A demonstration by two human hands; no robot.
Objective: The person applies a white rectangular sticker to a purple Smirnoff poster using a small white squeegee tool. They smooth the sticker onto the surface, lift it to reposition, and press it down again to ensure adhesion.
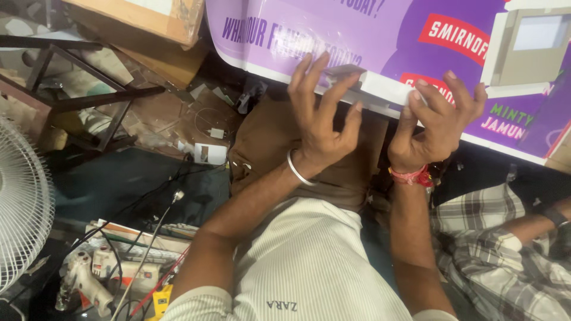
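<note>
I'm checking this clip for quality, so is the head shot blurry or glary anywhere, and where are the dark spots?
Head view: even indoor light, no hard glare on the purple board; left hand and right hand on its white edge are fairly sharp, fingertips slightly soft; deep shadow under the board and around the tools at lower left; fan is cropped by the frame edge.

purple board (357, 35), white ribbed shirt (309, 261), plaid sleeve (493, 238)
</note>
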